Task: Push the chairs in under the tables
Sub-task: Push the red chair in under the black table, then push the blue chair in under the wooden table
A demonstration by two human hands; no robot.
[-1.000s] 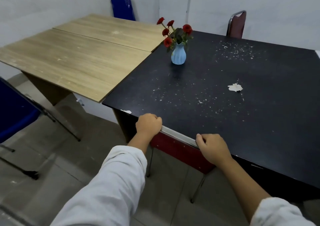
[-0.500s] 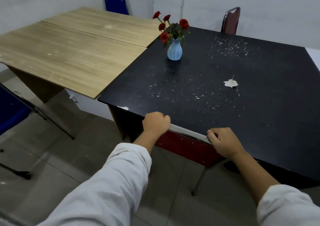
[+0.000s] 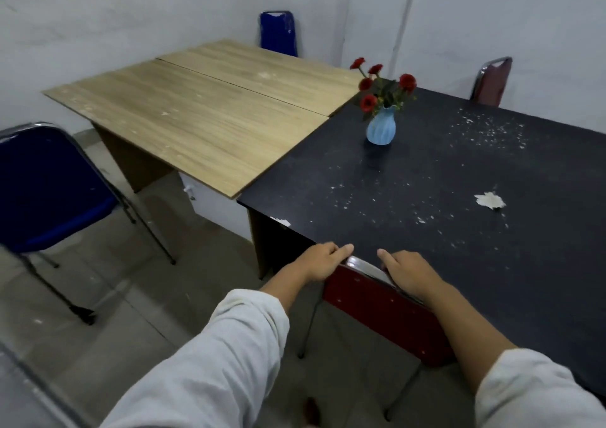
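A red chair (image 3: 387,313) with a chrome frame stands at the near edge of the black table (image 3: 426,181), its seat hidden under the top and its back rail touching the edge. My left hand (image 3: 323,262) lies over the rail's left corner with the index finger stretched along it. My right hand (image 3: 410,273) is curled over the rail just to the right. A blue chair (image 3: 49,191) stands out on the floor at the left, away from the wooden tables (image 3: 213,126).
A blue vase of red flowers (image 3: 380,129) stands on the black table near the wooden one. Against the far wall are another blue chair (image 3: 278,32) and a maroon chair (image 3: 492,81). Grey tiled floor lies between me and the blue chair.
My hands have slid closer together on the red chair's rail and their fists have loosened. The view has pulled back and turned left, showing more of the blue chair.
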